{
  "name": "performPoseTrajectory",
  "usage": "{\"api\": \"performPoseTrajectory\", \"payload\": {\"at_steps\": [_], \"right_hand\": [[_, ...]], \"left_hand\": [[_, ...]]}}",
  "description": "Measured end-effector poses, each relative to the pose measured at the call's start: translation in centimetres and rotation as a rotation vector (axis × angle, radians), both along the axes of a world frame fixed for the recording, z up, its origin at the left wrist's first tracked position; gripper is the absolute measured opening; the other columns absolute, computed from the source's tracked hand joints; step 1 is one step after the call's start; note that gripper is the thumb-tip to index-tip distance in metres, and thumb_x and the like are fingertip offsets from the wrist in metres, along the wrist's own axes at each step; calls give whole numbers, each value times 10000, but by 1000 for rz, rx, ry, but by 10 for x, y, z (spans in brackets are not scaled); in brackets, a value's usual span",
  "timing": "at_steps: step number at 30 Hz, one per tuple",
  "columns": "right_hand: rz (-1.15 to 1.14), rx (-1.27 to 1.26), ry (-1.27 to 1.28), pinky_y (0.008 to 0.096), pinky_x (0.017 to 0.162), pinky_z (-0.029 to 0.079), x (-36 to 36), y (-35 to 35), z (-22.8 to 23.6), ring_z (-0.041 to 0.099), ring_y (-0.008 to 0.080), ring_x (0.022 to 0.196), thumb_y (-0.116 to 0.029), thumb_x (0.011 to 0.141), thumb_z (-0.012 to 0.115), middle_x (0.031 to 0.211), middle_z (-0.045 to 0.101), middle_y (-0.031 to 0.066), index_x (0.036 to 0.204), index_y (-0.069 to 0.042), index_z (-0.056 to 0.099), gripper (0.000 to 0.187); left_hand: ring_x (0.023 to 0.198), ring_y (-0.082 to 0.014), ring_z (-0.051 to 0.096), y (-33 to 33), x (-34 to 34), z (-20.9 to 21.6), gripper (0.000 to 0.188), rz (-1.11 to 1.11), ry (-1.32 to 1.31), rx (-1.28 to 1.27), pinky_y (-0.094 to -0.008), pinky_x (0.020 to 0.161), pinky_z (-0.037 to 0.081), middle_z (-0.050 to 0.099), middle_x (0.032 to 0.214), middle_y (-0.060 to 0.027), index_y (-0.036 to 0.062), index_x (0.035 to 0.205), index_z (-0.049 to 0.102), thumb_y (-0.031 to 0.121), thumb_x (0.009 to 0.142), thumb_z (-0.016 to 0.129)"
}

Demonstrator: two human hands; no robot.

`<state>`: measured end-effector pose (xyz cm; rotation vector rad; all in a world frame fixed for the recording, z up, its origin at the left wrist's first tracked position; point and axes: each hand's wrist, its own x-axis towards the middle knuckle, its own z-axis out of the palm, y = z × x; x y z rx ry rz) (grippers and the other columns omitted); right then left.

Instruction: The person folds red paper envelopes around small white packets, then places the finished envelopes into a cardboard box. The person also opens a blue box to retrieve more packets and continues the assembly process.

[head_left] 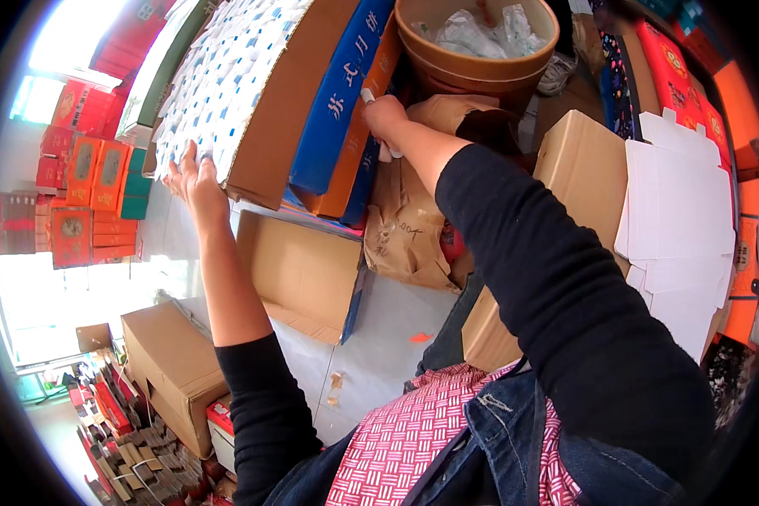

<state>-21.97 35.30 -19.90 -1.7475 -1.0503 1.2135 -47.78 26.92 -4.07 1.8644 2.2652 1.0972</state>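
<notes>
A brown cardboard carton [266, 110] stands in front of me, with rows of small white packets [223, 72] marked with blue across its top. My left hand [196, 181] rests at the carton's near left corner, its fingers stretched out over the packets. Farther right, my right hand [385, 118] is closed around a small white piece [368, 96] whose kind I cannot make out. That hand is beside the stacked blue box [333, 105] and orange box [354, 152]. Crumpled brown paper [405, 223] lies below it.
An open shallow carton [304, 266] is below the packed one. Beyond my right hand stands a brown bucket [481, 63] with clear plastic inside. A long cardboard box [586, 164] and white flattened boxes [675, 228] lie right. Red boxes [84, 169] and a closed carton [173, 354] stand left.
</notes>
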Motion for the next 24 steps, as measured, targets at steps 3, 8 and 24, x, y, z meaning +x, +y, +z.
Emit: {"api": "performPoseTrajectory", "payload": {"at_steps": [3,8,24], "right_hand": [[313,-62,19,354,444,427,23,-33,49,583,244,504,-17,839,428,628,583,138,745,18,649,243],[576,-163,-249,343,470,431,45,-3,44,519,157,509,-155,855,468,659,597,55,860,-48,675,233],[37,154,449,273,435,373,174,-78,164,430,81,444,-186,893,442,636,537,19,824,-47,587,212]], "left_hand": [[1402,-403,21,2,-10,-2,463,9,-9,-4,-470,1126,45,151,1490,-271,124,1341,488,208,888,452],[1376,-369,163,-25,1,-1,539,-45,-84,254,-433,1115,160,193,1466,-274,-26,1384,322,207,929,491],[941,-345,596,-55,175,-51,246,505,-1503,67,-448,850,502,577,1063,-196,-101,1009,575,-13,810,461]]}}
